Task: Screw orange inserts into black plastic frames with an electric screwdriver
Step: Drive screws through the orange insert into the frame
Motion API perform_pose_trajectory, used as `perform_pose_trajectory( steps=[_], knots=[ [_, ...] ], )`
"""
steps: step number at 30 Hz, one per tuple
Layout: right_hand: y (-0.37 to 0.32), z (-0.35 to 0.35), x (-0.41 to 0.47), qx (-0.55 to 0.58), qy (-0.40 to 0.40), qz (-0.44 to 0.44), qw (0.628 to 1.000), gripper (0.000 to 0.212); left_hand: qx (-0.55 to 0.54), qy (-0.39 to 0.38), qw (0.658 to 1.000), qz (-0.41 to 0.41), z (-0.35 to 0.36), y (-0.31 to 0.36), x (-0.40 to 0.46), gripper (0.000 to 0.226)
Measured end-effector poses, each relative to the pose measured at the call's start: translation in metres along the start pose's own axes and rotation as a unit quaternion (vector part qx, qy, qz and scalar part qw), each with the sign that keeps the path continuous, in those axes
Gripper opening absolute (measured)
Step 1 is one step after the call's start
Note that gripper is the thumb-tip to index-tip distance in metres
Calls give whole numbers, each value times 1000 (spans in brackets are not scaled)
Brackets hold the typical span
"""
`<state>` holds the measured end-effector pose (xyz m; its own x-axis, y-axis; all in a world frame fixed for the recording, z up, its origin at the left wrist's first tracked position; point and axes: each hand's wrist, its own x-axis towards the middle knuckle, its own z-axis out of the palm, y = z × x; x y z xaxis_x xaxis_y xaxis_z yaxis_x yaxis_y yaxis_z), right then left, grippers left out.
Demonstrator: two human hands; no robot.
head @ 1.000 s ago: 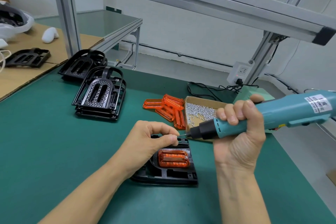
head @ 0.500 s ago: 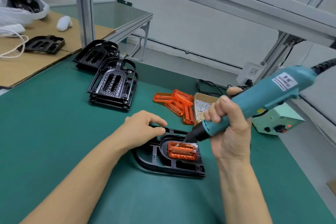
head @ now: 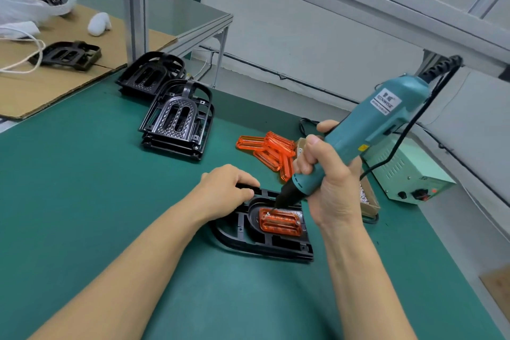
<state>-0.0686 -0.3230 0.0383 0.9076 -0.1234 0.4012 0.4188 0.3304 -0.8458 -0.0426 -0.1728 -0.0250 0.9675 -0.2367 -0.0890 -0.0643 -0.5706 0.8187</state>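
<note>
Orange insert (head: pixel 279 221) seated in the black frame (head: pixel 262 243) on the green mat (head: pixel 82 188), directly under the bit of the electric screwdriver (head: pixel 358 135). Right hand (head: pixel 328 185) clenched around the screwdriver barrel; left hand (head: pixel 226 190) grasping the frame's far edge, fingertips hidden. Behind the right hand, a cardboard box (head: pixel 369 201) of screws, mostly concealed. Beyond the grip, loose orange inserts (head: pixel 265 149) and stacked black frames (head: pixel 176 124); the power unit (head: pixel 408 174) right of it
</note>
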Motion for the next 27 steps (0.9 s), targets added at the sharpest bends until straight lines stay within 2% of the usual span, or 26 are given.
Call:
perform_pose_trajectory(
  steps=[27],
  knots=[
    [11,4,9,-84,-56,7,995,21,-8,-2,1000,-4,-1,-1,1,26]
  ],
)
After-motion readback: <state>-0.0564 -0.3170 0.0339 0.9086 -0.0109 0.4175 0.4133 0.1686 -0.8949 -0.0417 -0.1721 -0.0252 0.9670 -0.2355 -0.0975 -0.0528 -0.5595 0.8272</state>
